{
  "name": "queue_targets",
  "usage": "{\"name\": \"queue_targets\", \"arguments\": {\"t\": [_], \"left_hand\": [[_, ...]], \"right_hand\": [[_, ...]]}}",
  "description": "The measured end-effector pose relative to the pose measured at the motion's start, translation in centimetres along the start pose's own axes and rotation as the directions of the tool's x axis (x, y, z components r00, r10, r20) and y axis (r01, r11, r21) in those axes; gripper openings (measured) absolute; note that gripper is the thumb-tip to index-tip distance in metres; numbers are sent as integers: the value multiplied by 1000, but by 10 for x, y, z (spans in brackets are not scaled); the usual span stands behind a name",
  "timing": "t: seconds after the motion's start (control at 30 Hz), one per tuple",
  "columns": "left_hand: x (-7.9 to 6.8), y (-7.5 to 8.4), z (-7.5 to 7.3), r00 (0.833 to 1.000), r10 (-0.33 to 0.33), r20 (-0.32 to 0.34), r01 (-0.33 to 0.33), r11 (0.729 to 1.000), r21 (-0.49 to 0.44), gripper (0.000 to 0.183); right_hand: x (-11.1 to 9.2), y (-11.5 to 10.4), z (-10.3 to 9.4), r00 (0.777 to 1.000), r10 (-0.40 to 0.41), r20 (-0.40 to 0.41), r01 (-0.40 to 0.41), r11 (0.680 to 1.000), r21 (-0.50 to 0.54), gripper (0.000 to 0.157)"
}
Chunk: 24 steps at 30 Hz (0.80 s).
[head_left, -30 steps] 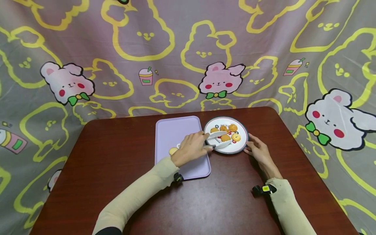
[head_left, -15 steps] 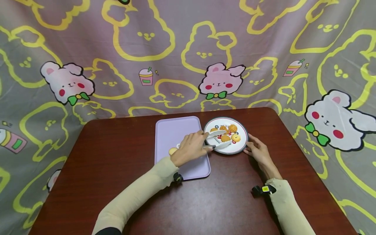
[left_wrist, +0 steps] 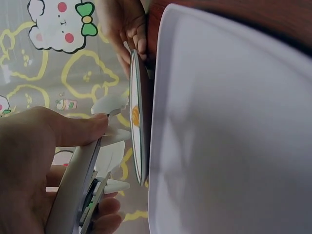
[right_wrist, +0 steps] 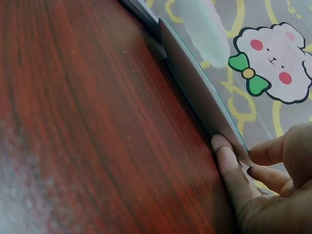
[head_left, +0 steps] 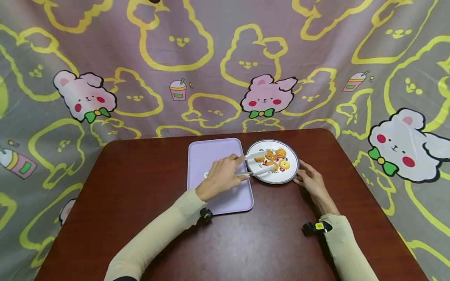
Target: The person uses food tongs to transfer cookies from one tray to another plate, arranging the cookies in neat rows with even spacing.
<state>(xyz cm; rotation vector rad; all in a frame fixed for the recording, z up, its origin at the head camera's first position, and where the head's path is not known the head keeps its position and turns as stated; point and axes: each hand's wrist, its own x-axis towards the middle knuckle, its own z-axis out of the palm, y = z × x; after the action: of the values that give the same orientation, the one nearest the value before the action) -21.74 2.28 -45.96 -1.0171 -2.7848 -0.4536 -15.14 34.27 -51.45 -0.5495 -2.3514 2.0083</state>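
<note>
A pair of white-tipped tongs (head_left: 263, 170) is in my left hand (head_left: 221, 175), gripped by thumb and fingers, as the left wrist view also shows along the handle (left_wrist: 75, 185). Its two tips stand apart over the round white plate (head_left: 272, 178), among several golden cookies (head_left: 284, 164). Whether the tips touch a cookie is unclear. On the plate's right side, my right hand (head_left: 312, 182) pinches the rim, thumb at the outside. The right wrist view has the plate's edge (right_wrist: 200, 87) between thumb and fingers (right_wrist: 234, 175).
A lilac rectangular tray (head_left: 215, 148) lies under my left hand, beside the plate. Something small and pale (head_left: 206, 175) shows on it, mostly covered by the hand. The brown wooden table (head_left: 267, 234) backs onto a patterned curtain (head_left: 211, 50).
My left hand has drawn slightly left and down with the tongs, whose tips sit a little differently over the cookies. The right hand keeps its hold on the plate.
</note>
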Motion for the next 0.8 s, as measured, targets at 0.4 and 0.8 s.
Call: {"name": "queue_targets", "arguments": {"t": [0.4,0.8], "left_hand": [[-26,-34,-22,998,-64,-8,63,996,-69,67],[-55,-63,-42,996,-83,14,84,994,-69,64]], "right_hand": [[0,-1,1,1000,-9,-6,9,1000,-25,58],[-2,0,1,1000,-20,1,20,1000,-1,58]]}}
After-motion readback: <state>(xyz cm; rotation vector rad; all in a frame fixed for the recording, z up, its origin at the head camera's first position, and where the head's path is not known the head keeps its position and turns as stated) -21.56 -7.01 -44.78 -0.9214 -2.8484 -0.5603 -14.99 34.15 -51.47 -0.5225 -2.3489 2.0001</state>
